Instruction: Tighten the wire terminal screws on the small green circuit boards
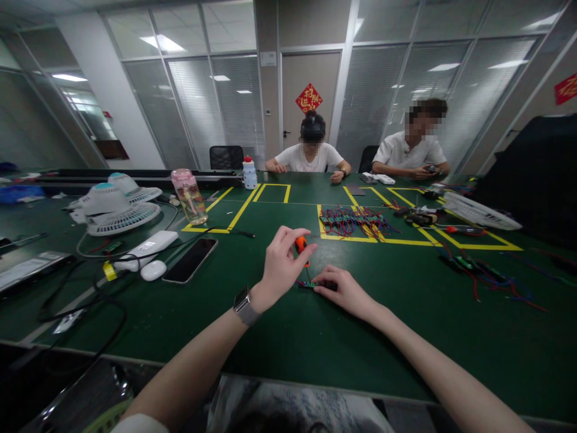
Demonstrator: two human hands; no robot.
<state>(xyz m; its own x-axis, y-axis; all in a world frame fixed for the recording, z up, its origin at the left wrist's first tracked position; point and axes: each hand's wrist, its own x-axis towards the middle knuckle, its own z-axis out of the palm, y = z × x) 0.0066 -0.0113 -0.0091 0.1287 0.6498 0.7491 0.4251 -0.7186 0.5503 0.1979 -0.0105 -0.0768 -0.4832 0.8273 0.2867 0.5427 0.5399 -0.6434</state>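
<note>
My left hand (283, 261), with a watch on its wrist, has thumb and fingers round the handle of an orange and black screwdriver (301, 244). The screwdriver stands nearly upright, and its shaft runs down to a small green circuit board (307, 284) on the table. Fingers closed, my right hand (340, 287) grips the right end of that board and partly hides it. Whether the tip sits in a screw is too small to tell.
Wired circuit boards (356, 221) lie bunched beyond my hands; more boards (478, 267) lie at right. Left are a phone (192, 260), a white case (153, 270), cables, fans (121, 207) and a bottle (189, 195). Two people sit across the green table (270, 337).
</note>
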